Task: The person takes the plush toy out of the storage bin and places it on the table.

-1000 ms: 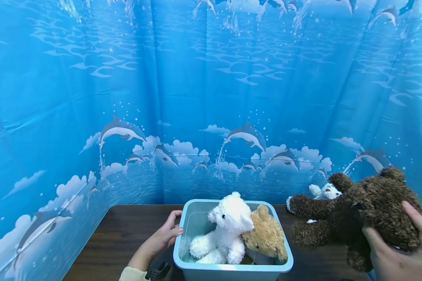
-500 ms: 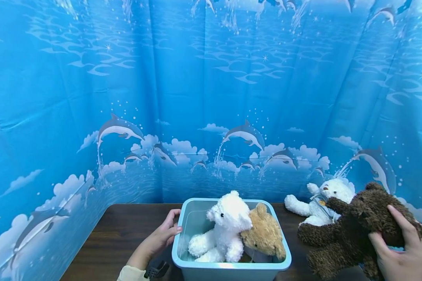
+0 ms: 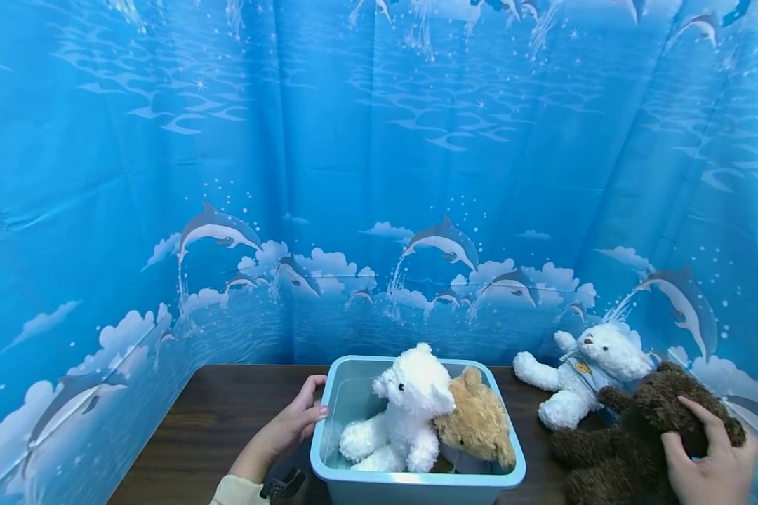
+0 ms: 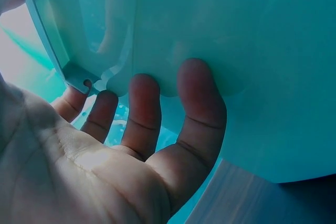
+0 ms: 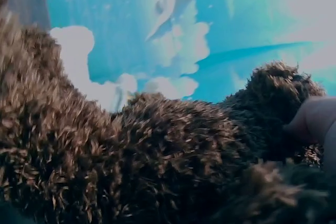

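The right hand (image 3: 716,463) grips the brown bear (image 3: 644,438) by its head at the right side of the table (image 3: 221,414), just beside the bibbed bear (image 3: 571,393); the left hand (image 3: 290,421) holds the left rim of the bin (image 3: 410,494), which contains a white bear (image 3: 410,393) and a tan bear (image 3: 474,417). The step in hand appears to be positioning the brown bear; whether the table bears its weight cannot be told, so the next move likely calls for firm support before any loosening.
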{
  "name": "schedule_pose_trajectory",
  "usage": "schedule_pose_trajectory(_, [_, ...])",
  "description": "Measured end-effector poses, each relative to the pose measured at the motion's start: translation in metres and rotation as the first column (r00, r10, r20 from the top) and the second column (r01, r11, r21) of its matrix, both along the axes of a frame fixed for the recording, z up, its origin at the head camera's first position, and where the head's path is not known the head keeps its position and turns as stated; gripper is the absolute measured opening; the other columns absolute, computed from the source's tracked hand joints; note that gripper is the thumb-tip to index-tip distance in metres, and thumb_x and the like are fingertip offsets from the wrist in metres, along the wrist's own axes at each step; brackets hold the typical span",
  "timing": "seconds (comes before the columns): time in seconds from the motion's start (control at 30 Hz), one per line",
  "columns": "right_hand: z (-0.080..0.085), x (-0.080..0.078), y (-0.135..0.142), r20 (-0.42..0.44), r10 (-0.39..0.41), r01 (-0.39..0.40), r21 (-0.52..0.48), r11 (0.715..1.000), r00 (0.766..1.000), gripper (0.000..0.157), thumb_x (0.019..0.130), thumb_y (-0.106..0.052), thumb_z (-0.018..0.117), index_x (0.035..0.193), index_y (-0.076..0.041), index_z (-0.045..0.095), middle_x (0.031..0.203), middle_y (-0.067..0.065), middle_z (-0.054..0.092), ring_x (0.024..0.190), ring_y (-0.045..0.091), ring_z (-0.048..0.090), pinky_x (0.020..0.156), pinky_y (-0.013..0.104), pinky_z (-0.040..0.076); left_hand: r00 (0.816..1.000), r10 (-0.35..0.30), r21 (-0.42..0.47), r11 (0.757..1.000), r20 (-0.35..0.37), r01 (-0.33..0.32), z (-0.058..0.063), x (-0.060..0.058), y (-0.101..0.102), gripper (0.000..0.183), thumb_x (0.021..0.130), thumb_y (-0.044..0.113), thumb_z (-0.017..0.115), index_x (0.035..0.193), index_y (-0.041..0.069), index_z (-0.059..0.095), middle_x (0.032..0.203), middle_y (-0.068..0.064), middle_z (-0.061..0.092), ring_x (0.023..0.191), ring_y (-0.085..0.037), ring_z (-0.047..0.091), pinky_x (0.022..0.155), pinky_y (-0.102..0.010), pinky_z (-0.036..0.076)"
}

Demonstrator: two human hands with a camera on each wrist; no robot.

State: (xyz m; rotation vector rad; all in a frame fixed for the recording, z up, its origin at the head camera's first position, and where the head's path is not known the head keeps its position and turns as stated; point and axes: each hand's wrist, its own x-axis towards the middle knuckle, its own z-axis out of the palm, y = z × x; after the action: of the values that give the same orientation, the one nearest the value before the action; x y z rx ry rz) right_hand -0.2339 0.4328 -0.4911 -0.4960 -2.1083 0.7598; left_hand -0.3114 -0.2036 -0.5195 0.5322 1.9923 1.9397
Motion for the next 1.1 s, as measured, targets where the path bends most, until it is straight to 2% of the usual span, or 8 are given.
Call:
schedule_pose_trajectory(0.23, [-0.022,-0.013,0.005,0.136,0.010,0.006,-0.116,0.993,0.991,0.072,0.100,-0.008,0.065,0.165,-0.003,0.035,0.172,0.039,0.007,0.154,0.062,0.013,0.116,0.083,0.022,1.000,0.004,-0.006,1.000,0.000,-0.004,0.000,-0.001,0.000,0.067,0.106,0.041,0.054,0.156,0.014,0.019,0.154,-0.033,0.044,0.136,-0.038,0.056,0.114,-0.052,0.054])
schedule_pose_trajectory(0.37, [-0.033,-0.022,0.004,0.200,-0.026,0.048,-0.106,0.993,0.979,0.090,0.096,-0.008,0.078,0.167,-0.005,0.024,0.169,0.040,0.006,0.145,0.062,0.020,0.104,0.081,0.035,1.000,0.002,-0.012,1.000,-0.010,-0.002,-0.001,-0.002,-0.001,0.067,0.106,0.041,0.054,0.157,0.014,0.019,0.154,-0.033,0.043,0.136,-0.038,0.055,0.114,-0.052,0.054])
schedule_pose_trajectory(0.47, [-0.044,-0.026,0.005,0.206,-0.041,0.073,-0.148,0.986,0.978,0.094,0.098,-0.003,0.074,0.170,-0.008,0.014,0.169,0.038,0.005,0.144,0.065,0.023,0.106,0.080,0.036,1.000,-0.001,-0.014,1.000,-0.015,0.000,-0.002,-0.002,-0.002,0.067,0.106,0.041,0.053,0.157,0.013,0.019,0.155,-0.032,0.042,0.136,-0.038,0.054,0.115,-0.052,0.054])
schedule_pose_trajectory(0.6, [-0.060,-0.027,0.012,0.124,-0.055,0.089,-0.287,0.954,0.991,0.091,0.103,-0.002,0.063,0.173,-0.017,0.008,0.175,0.031,0.009,0.157,0.063,0.019,0.127,0.075,0.018,1.000,-0.010,-0.007,1.000,-0.013,0.009,-0.003,-0.002,-0.002,0.068,0.106,0.042,0.054,0.158,0.014,0.018,0.155,-0.033,0.042,0.136,-0.039,0.055,0.114,-0.052,0.054])
schedule_pose_trajectory(0.77, [-0.078,-0.020,0.025,0.040,-0.104,0.111,-0.349,0.930,0.994,0.086,0.106,-0.011,0.061,0.174,-0.020,0.009,0.178,0.027,0.014,0.162,0.057,0.018,0.132,0.070,0.013,1.000,-0.019,-0.005,1.000,-0.013,0.019,-0.005,-0.002,0.000,0.068,0.107,0.041,0.054,0.158,0.015,0.018,0.155,-0.034,0.042,0.137,-0.039,0.055,0.113,-0.053,0.054])
schedule_pose_trajectory(0.87, [-0.087,-0.016,0.032,-0.030,-0.082,0.067,-0.339,0.939,0.996,0.081,0.107,-0.012,0.061,0.174,-0.013,0.016,0.180,0.026,0.014,0.165,0.054,0.011,0.134,0.070,0.006,1.000,-0.014,-0.007,1.000,-0.013,0.014,-0.006,-0.001,0.000,0.068,0.107,0.039,0.054,0.158,0.014,0.017,0.156,-0.034,0.041,0.138,-0.039,0.054,0.114,-0.053,0.054])
schedule_pose_trajectory(0.93, [-0.091,-0.015,0.035,-0.054,-0.066,0.042,-0.366,0.930,0.996,0.081,0.107,-0.016,0.061,0.175,-0.018,0.018,0.182,0.021,0.012,0.168,0.048,0.008,0.134,0.069,0.005,1.000,-0.009,-0.011,1.000,-0.012,0.009,-0.005,-0.001,-0.001,0.067,0.107,0.039,0.054,0.158,0.014,0.017,0.157,-0.033,0.041,0.138,-0.040,0.054,0.113,-0.052,0.054])
schedule_pose_trajectory(1.1, [-0.092,-0.022,0.040,-0.061,-0.035,-0.004,-0.554,0.832,0.998,0.088,0.107,-0.029,0.062,0.174,-0.042,0.007,0.185,-0.001,-0.002,0.172,0.029,-0.003,0.134,0.067,0.005,1.000,0.000,-0.021,1.000,-0.024,0.000,-0.004,-0.003,-0.003,0.067,0.106,0.039,0.054,0.158,0.015,0.018,0.156,-0.032,0.041,0.137,-0.041,0.054,0.112,-0.051,0.055])
